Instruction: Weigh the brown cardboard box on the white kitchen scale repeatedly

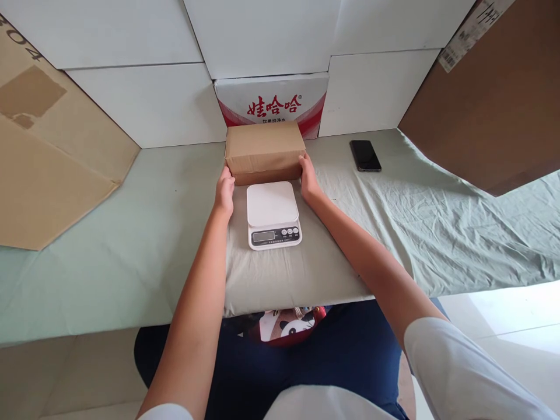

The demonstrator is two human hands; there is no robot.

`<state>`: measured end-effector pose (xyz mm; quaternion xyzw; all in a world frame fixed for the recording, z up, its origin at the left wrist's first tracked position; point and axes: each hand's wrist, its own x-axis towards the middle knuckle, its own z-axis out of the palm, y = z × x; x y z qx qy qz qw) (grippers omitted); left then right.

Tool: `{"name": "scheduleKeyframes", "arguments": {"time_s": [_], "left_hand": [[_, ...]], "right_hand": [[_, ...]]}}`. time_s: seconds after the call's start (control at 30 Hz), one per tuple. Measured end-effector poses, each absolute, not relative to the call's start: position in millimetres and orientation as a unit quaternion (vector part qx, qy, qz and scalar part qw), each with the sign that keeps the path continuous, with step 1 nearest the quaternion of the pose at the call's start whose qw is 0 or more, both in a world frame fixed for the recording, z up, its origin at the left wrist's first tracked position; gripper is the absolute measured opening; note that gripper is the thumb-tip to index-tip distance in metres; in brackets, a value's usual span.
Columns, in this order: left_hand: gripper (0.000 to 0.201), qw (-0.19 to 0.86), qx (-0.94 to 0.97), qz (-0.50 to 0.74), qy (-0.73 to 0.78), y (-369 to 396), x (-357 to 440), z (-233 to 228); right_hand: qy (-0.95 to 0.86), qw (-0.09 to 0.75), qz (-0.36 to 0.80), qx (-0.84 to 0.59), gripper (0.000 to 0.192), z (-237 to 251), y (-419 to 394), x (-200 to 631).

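Note:
A closed brown cardboard box [266, 143] is at the back of the table, just beyond a white kitchen scale. My left hand [224, 189] grips its left side near the front corner, thumb bent against the edge. On the opposite side, my right hand [308, 175] holds the right front corner. The white kitchen scale [272, 204] lies flat between my forearms, its display and buttons facing me and nothing on its plate. Whether the box rests on the cloth or is slightly raised I cannot tell.
A black phone [365, 156] lies to the right on the green cloth [175, 233]. Behind the box stands a white and red carton [271, 96] against white panels. Large cardboard sheets flank the table, left [56, 146] and right [485, 105]. A panda-print item [293, 326] shows below the table edge.

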<state>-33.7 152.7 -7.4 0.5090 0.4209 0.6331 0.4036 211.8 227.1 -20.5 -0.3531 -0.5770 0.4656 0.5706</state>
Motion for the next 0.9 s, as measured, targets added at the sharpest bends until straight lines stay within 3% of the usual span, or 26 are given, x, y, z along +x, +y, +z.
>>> {"name": "scheduleKeyframes", "arguments": {"time_s": [0.2, 0.6, 0.9], "left_hand": [[0.049, 0.407, 0.494, 0.638, 0.428, 152, -31, -5], [0.062, 0.328, 0.545, 0.654, 0.409, 100, -22, 37], [0.084, 0.357, 0.515, 0.628, 0.461, -4, -8, 2]], "right_hand": [[-0.553, 0.568, 0.488, -0.365, 0.07, 7, 198, 207], [-0.608, 0.585, 0.431, -0.32, 0.068, 56, 158, 217], [-0.62, 0.542, 0.46, -0.333, 0.071, 22, 64, 250]]}}
